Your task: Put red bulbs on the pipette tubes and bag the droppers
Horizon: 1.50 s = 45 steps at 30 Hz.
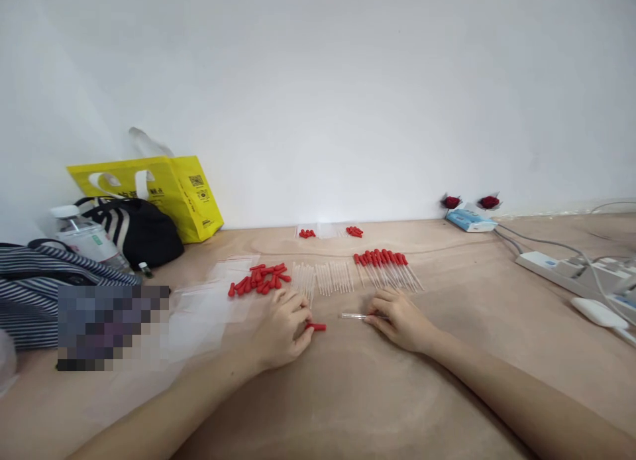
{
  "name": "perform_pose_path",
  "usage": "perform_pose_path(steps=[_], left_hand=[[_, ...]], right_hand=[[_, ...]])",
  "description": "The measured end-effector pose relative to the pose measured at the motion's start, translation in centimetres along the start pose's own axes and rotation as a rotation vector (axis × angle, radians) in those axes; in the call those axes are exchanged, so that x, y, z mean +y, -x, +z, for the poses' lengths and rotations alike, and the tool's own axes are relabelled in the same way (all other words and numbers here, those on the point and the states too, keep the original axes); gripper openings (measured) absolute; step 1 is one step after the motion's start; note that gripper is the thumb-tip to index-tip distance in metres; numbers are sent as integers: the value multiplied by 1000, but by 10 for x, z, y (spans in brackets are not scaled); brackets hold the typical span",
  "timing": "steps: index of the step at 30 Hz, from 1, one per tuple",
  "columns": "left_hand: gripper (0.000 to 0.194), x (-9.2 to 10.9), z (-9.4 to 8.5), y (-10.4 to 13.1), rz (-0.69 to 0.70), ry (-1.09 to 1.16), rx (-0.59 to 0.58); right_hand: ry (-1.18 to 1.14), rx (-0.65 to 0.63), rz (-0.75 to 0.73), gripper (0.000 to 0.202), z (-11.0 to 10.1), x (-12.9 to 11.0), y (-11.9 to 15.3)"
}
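Note:
My left hand (283,331) rests on the wooden table (348,394) and pinches a small red rubber cap (317,327) at its fingertips. My right hand (400,321) holds a clear glass tube (354,316) lying flat, its free end pointing left toward the cap. Just beyond my left hand lies a loose pile of red caps (261,279). Bare clear tubes (325,278) lie in rows behind both hands. To their right sits a row of tubes with red caps fitted (385,264).
Clear plastic bags (209,307) lie left of my left hand. Striped bags (44,281), a water bottle (82,238) and a yellow bag (173,188) crowd the far left. A power strip (571,271) with cables and a blue packet (470,220) sit at right. Two small red cap groups (330,232) lie near the wall.

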<state>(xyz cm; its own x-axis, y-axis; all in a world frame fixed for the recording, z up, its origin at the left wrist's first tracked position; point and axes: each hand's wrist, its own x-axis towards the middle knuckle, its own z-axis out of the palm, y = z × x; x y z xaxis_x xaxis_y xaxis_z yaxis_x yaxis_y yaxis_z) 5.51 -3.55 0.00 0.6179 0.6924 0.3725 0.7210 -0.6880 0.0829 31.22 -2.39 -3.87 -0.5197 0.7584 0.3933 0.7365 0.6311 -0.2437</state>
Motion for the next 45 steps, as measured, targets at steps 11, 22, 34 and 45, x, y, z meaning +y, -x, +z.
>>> perform_pose_path(steps=[11, 22, 34, 45], left_hand=[[18, 1, 26, 5, 18, 25, 50], [11, 4, 28, 5, -97, 140, 91], [11, 3, 34, 6, -12, 160, 150], [14, 4, 35, 5, -38, 204, 153]], right_hand=[[-113, 19, 2, 20, 17, 1, -4], [-70, 112, 51, 20, 10, -26, -2], [-106, 191, -37, 14, 21, -43, -3], [-128, 258, -121, 16, 25, -45, -2]])
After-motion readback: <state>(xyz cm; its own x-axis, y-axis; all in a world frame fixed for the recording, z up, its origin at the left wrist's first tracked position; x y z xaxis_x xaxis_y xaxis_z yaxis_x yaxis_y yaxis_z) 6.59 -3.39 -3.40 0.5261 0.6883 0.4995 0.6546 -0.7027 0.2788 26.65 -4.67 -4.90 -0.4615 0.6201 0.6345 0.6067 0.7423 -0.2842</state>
